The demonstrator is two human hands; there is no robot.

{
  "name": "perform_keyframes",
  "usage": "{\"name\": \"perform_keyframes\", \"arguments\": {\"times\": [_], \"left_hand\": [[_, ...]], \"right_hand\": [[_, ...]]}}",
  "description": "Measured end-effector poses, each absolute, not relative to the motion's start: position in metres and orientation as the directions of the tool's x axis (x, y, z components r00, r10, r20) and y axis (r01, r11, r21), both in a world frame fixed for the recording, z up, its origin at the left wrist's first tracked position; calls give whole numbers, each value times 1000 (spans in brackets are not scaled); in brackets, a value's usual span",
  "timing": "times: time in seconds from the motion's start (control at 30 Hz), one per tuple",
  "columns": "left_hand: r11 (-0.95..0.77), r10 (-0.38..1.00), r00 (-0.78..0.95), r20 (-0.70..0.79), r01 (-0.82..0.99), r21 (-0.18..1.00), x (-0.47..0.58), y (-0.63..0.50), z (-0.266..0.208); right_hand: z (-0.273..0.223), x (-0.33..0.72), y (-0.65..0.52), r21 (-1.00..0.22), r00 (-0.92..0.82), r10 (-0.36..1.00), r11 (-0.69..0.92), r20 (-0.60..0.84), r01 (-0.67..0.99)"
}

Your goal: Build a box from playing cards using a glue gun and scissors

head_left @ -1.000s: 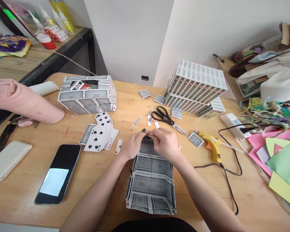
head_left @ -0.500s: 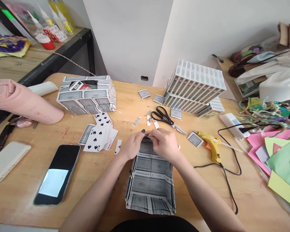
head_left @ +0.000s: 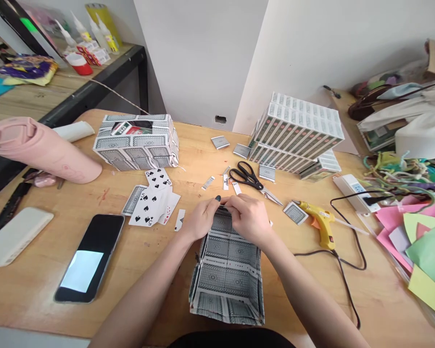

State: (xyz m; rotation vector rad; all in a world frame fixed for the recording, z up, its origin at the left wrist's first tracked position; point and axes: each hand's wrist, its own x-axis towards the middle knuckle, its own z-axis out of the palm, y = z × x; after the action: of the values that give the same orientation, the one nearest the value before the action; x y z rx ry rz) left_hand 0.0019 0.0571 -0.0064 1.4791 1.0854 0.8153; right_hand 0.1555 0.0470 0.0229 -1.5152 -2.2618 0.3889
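In front of me lies an open box made of playing cards (head_left: 221, 278), its grey patterned card backs facing up inside. My left hand (head_left: 202, 217) pinches the far rim of this box, thumb on top. Right beside it, my right hand (head_left: 249, 218) has its fingers curled on the same far edge. What lies between the fingertips is mostly hidden. Just beyond the hands are black-handled scissors (head_left: 252, 176), cut card strips (head_left: 225, 181) and a small folded card (head_left: 267, 172). A yellow glue gun (head_left: 322, 224) rests to the right, next to another folded card (head_left: 295, 212).
A finished-looking card box (head_left: 137, 145) holds packets at the back left. Loose playing cards (head_left: 150, 205), a phone (head_left: 90, 256), a white power bank (head_left: 18, 236) and a pink tumbler (head_left: 45, 150) occupy the left. Stacked card packs (head_left: 297, 130), a power strip (head_left: 353, 191) and coloured paper (head_left: 429, 246) stand right.
The whole view has shifted slightly, so objects appear a little further right. Both hands keep their grip at the box's far edge, with hardly any movement.
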Motion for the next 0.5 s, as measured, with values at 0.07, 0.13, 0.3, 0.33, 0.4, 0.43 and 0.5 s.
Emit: {"name": "perform_keyframes", "arguments": {"times": [0.07, 0.13, 0.3, 0.33, 0.4, 0.43, 0.5], "left_hand": [[0, 935, 346, -74, 209, 978, 1, 57, -7], [0, 932, 355, -75, 205, 979, 1, 57, -7], [36, 923, 374, -94, 160, 987, 2, 56, -7], [40, 920, 381, -94, 148, 988, 2, 55, -7], [39, 912, 402, -87, 124, 991, 1, 55, -6], [41, 909, 409, -82, 109, 993, 0, 54, -7], [53, 907, 415, -79, 75, 996, -1, 53, -8]], "right_hand": [[23, 155, 47, -429, -346, 924, 383, 165, 818], [24, 154, 47, -412, -349, 924, 383, 159, 826], [24, 153, 47, -359, -364, 922, 388, 134, 849], [24, 154, 46, -364, -374, 918, 395, 130, 843], [26, 155, 45, -382, -386, 915, 400, 116, 833], [29, 156, 45, -387, -387, 917, 393, 96, 834], [38, 156, 46, -355, -388, 921, 369, 17, 859]]}}
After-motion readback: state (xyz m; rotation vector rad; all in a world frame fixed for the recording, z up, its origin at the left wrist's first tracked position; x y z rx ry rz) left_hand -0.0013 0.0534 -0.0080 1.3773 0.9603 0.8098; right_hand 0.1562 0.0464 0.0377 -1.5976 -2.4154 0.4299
